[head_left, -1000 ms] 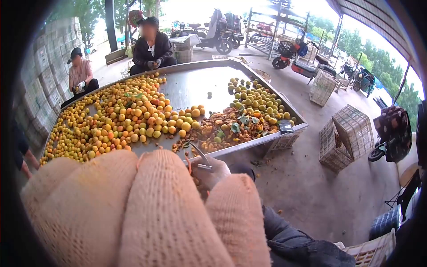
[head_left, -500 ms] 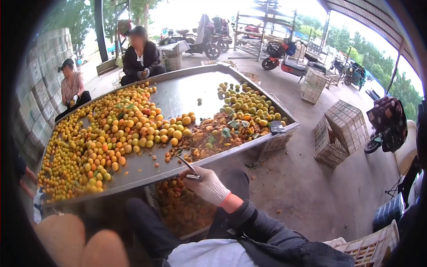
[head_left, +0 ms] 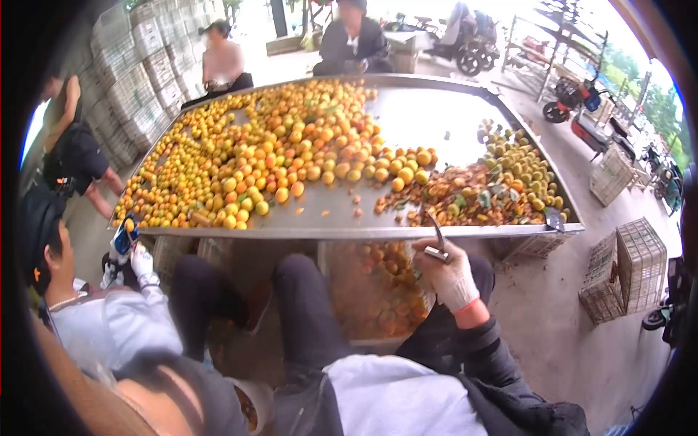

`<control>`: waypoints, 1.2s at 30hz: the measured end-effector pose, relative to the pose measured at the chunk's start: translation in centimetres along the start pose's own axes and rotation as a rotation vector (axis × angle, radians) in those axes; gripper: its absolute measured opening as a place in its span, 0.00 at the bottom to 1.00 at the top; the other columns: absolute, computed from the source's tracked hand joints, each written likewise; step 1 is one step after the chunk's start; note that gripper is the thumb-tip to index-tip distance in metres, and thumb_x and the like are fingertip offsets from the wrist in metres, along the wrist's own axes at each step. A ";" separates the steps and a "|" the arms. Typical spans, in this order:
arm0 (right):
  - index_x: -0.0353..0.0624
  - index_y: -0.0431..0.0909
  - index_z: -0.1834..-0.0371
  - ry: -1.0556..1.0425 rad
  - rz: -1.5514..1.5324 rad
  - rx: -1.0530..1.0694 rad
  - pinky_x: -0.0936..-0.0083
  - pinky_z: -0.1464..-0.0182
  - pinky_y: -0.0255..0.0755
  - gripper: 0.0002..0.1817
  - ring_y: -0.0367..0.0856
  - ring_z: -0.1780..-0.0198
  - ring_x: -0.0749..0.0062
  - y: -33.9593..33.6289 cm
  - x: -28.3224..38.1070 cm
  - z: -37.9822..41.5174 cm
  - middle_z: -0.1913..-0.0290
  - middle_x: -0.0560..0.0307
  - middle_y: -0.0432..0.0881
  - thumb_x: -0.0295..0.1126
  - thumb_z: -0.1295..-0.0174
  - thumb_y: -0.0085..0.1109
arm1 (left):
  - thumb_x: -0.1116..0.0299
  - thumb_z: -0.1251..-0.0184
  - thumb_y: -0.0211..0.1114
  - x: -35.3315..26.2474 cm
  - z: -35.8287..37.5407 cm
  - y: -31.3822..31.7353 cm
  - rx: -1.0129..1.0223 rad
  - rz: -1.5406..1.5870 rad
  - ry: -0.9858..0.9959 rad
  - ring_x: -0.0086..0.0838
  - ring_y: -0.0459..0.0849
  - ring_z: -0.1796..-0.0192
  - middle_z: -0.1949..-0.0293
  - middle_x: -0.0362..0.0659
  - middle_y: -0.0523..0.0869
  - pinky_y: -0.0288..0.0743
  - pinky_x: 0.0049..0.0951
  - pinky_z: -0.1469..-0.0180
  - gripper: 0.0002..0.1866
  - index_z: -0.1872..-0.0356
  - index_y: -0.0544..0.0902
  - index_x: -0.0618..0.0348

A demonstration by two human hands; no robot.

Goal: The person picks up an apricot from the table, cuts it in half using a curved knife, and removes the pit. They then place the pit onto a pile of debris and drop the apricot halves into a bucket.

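My right hand point(head_left: 445, 275), in a pale knitted glove, is closed around a small knife point(head_left: 438, 253). Its thin blade point(head_left: 437, 227) points up past the near rim of the metal table point(head_left: 291, 233). Just beyond the blade lies a heap of brownish fruit scraps point(head_left: 443, 192) mixed with leaves. Yellow-orange apricots point(head_left: 269, 156) cover the left and middle of the table, and greener fruit point(head_left: 520, 160) is piled at the right. Below my right hand, a crate point(head_left: 326, 270) between my knees holds cut fruit pieces point(head_left: 392, 291). My left hand does not show.
At my left sits a co-worker point(head_left: 116, 320) in white gloves, holding something blue and yellow. Two people point(head_left: 354, 40) sit across the table, and another point(head_left: 76, 152) stands at far left. Plastic crates point(head_left: 640, 265) lie on the floor at right; stacked crates point(head_left: 123, 65) stand behind.
My view has swung to the left, so the table appears farther right and the co-worker beside me has come into sight. The knife remains in my right hand, near the table's edge.
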State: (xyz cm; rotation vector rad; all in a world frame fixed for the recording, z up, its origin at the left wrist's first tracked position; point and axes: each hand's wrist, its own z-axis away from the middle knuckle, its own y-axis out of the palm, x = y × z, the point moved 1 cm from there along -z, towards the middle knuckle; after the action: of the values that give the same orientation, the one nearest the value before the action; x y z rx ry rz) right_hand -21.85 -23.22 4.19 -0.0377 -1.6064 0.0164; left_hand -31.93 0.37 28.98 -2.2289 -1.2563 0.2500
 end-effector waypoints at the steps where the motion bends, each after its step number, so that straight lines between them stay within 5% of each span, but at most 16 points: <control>1: 0.41 0.82 0.57 0.050 0.012 -0.016 0.88 0.79 0.59 0.08 0.67 0.80 0.90 0.1 -0.2 -0.1 0.76 0.69 0.76 0.25 0.38 0.60 | 0.64 0.30 0.52 0.4 0.5 0.3 -0.012 0.020 -0.026 0.35 0.76 0.50 0.49 0.51 0.77 0.68 0.37 0.43 0.21 0.41 0.73 0.68; 7: 0.41 0.83 0.59 -0.054 0.093 -0.020 0.87 0.80 0.59 0.07 0.67 0.81 0.90 0.9 -1.8 -2.0 0.77 0.71 0.75 0.25 0.40 0.61 | 0.65 0.31 0.54 3.1 1.8 2.0 -0.287 0.035 -0.131 0.35 0.77 0.46 0.46 0.50 0.77 0.67 0.35 0.40 0.23 0.39 0.72 0.68; 17: 0.38 0.81 0.57 0.255 -0.134 0.016 0.86 0.85 0.55 0.08 0.64 0.87 0.86 1.5 -1.5 -3.7 0.82 0.68 0.71 0.26 0.38 0.58 | 0.67 0.33 0.57 8.6 2.8 6.4 -0.516 0.247 -0.175 0.34 0.77 0.41 0.41 0.49 0.78 0.65 0.33 0.34 0.26 0.36 0.71 0.68; 18: 0.38 0.81 0.57 0.317 -0.171 0.022 0.85 0.85 0.54 0.08 0.64 0.87 0.86 1.3 -1.6 -3.9 0.83 0.68 0.71 0.26 0.38 0.58 | 0.66 0.39 0.68 9.2 4.4 7.3 -0.268 0.371 -0.517 0.38 0.70 0.34 0.36 0.55 0.71 0.57 0.32 0.29 0.36 0.34 0.65 0.73; 19: 0.37 0.79 0.57 0.317 -0.218 0.021 0.85 0.86 0.53 0.08 0.61 0.89 0.85 1.0 -2.4 -4.5 0.84 0.67 0.69 0.26 0.37 0.57 | 0.74 0.38 0.65 11.0 5.7 9.3 -0.089 0.091 -0.624 0.35 0.70 0.34 0.37 0.53 0.74 0.57 0.32 0.30 0.30 0.35 0.67 0.73; 20: 0.37 0.79 0.57 0.313 -0.231 0.021 0.85 0.86 0.53 0.08 0.61 0.89 0.85 0.8 -2.9 -5.0 0.84 0.67 0.69 0.26 0.37 0.57 | 0.79 0.38 0.63 14.0 8.4 12.5 -0.063 0.152 -0.756 0.33 0.74 0.38 0.38 0.51 0.75 0.63 0.30 0.33 0.27 0.37 0.70 0.71; 21: 0.38 0.79 0.57 0.316 -0.258 -0.020 0.85 0.87 0.51 0.08 0.60 0.89 0.85 0.6 -3.2 -5.6 0.84 0.68 0.68 0.26 0.37 0.57 | 0.79 0.37 0.63 17.1 12.0 15.8 -0.362 0.803 -1.183 0.31 0.77 0.41 0.39 0.51 0.76 0.69 0.26 0.38 0.25 0.37 0.71 0.70; 24: 0.39 0.78 0.57 0.324 -0.323 -0.063 0.85 0.87 0.49 0.08 0.59 0.89 0.85 -0.2 -4.2 -8.2 0.85 0.68 0.67 0.26 0.38 0.56 | 0.71 0.35 0.67 24.3 20.7 21.1 -0.491 0.984 -1.571 0.18 0.80 0.65 0.55 0.43 0.84 0.68 0.15 0.72 0.20 0.43 0.77 0.66; 27: 0.39 0.78 0.57 0.271 -0.292 -0.096 0.84 0.87 0.48 0.08 0.57 0.90 0.85 -0.5 -4.4 -11.1 0.85 0.68 0.67 0.26 0.39 0.57 | 0.70 0.37 0.69 26.3 23.6 25.7 -0.478 0.729 -1.779 0.14 0.67 0.84 0.73 0.35 0.82 0.58 0.17 0.81 0.13 0.54 0.83 0.64; 28: 0.38 0.78 0.56 0.264 -0.305 -0.074 0.85 0.86 0.47 0.09 0.56 0.89 0.86 -0.3 -3.9 -12.1 0.85 0.68 0.67 0.27 0.39 0.57 | 0.70 0.36 0.68 27.8 24.9 27.0 -0.462 1.167 -1.667 0.15 0.72 0.80 0.72 0.36 0.81 0.61 0.18 0.79 0.11 0.57 0.84 0.64; 30: 0.38 0.78 0.56 0.310 -0.303 -0.082 0.86 0.86 0.47 0.09 0.56 0.89 0.87 0.4 -2.5 -14.4 0.86 0.69 0.66 0.28 0.39 0.57 | 0.69 0.35 0.66 27.8 25.3 30.9 -0.249 0.826 -1.560 0.20 0.78 0.73 0.69 0.37 0.83 0.70 0.22 0.72 0.11 0.56 0.85 0.64; 31: 0.38 0.77 0.57 -0.067 -0.056 -0.014 0.87 0.86 0.46 0.09 0.56 0.89 0.88 0.0 -5.7 -15.9 0.85 0.70 0.65 0.28 0.38 0.56 | 0.69 0.36 0.65 32.6 30.7 34.3 -0.029 1.047 -1.428 0.25 0.82 0.61 0.63 0.39 0.86 0.77 0.26 0.59 0.12 0.54 0.85 0.62; 32: 0.39 0.77 0.56 0.217 -0.326 -0.069 0.88 0.86 0.45 0.09 0.56 0.88 0.90 1.6 -1.8 -16.6 0.86 0.72 0.64 0.28 0.38 0.56 | 0.66 0.35 0.62 29.2 26.6 35.4 0.141 0.667 -1.418 0.30 0.83 0.54 0.57 0.41 0.87 0.77 0.31 0.50 0.14 0.52 0.84 0.58; 33: 0.39 0.77 0.56 0.187 -0.280 -0.075 0.88 0.86 0.45 0.09 0.56 0.89 0.90 2.0 -2.3 -18.3 0.86 0.72 0.64 0.28 0.38 0.56 | 0.61 0.35 0.60 29.5 27.1 37.8 0.165 0.765 -1.396 0.34 0.83 0.49 0.52 0.45 0.86 0.76 0.34 0.47 0.16 0.49 0.83 0.56; 35: 0.40 0.78 0.57 0.118 -0.273 -0.046 0.88 0.86 0.44 0.08 0.55 0.89 0.91 2.4 -4.2 -21.0 0.85 0.73 0.63 0.28 0.38 0.56 | 0.50 0.40 0.63 28.4 20.8 38.0 0.736 0.121 -1.279 0.44 0.80 0.42 0.47 0.54 0.83 0.72 0.36 0.39 0.26 0.46 0.81 0.57; 36: 0.41 0.78 0.57 0.090 -0.300 -0.033 0.88 0.87 0.43 0.08 0.55 0.89 0.91 2.7 -4.6 -21.8 0.85 0.74 0.63 0.28 0.38 0.56 | 0.48 0.36 0.60 27.7 18.4 38.1 0.847 0.000 -1.306 0.45 0.76 0.38 0.40 0.52 0.78 0.70 0.36 0.37 0.34 0.31 0.68 0.51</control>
State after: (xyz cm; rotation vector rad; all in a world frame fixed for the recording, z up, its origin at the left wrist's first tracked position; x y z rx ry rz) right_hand 0.10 -20.92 0.30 0.1750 -1.5082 -0.2415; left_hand 3.11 15.16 -4.30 -1.1753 -1.2686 2.0107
